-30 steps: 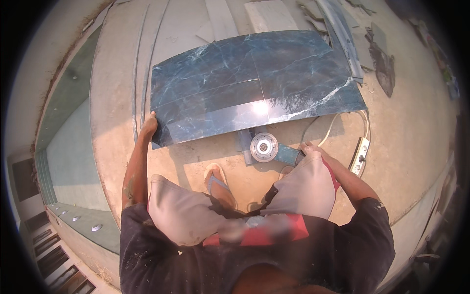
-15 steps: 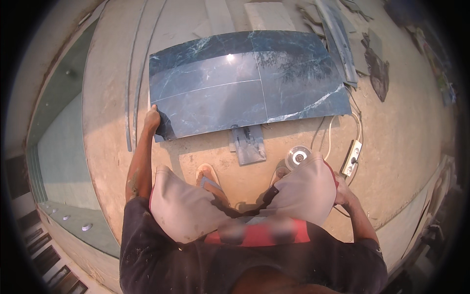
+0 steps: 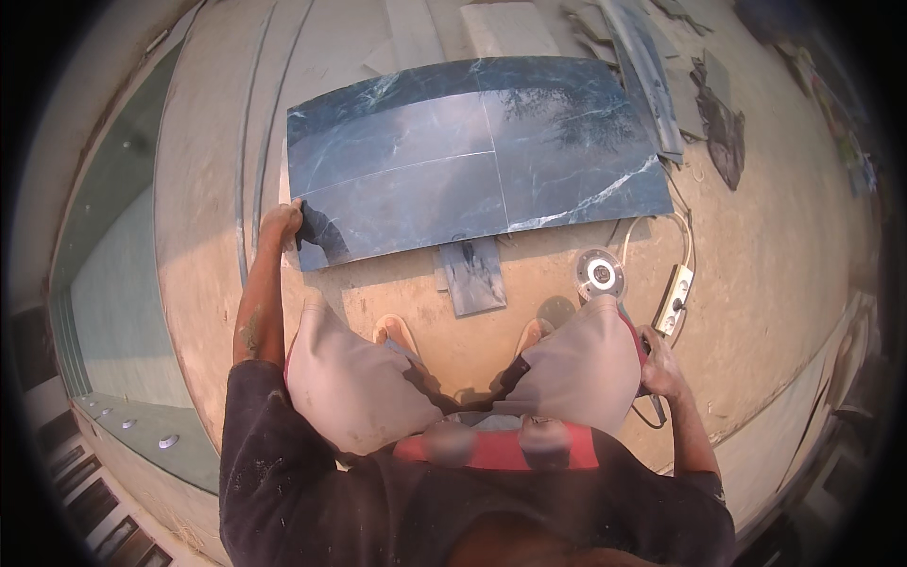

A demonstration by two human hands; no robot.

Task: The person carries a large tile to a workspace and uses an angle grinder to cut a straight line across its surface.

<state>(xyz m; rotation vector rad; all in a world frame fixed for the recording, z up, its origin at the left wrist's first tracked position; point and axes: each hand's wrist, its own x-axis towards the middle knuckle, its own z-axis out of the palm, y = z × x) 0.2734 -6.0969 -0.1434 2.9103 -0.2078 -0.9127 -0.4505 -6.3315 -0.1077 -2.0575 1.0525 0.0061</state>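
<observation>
A large glossy dark-blue marble-patterned tile (image 3: 406, 180) lies before me, with thin pale straight lines across its face. My left hand (image 3: 282, 223) grips its left edge near the front corner. Beside my right knee, my right hand (image 3: 662, 365) is closed around the dark body of an angle grinder (image 3: 601, 273). The knee hides part of the tool, while its round disc shows past the knee, a short way from the tile's front edge. A small dark tile offcut (image 3: 473, 280) lies under and in front of the big tile.
A white power strip (image 3: 675, 300) with a plugged-in cable lies to the right. Long strips (image 3: 248, 170) run along the floor at left. Offcuts (image 3: 642, 80) and a dark crumpled bag (image 3: 724, 132) lie at the far right. A green-tiled recess (image 3: 118, 293) borders the left side.
The grinder's disc has come further out from behind my right knee, moving right and slightly forward. My left hand stays at the tile's left edge, its grip slightly shifted.
</observation>
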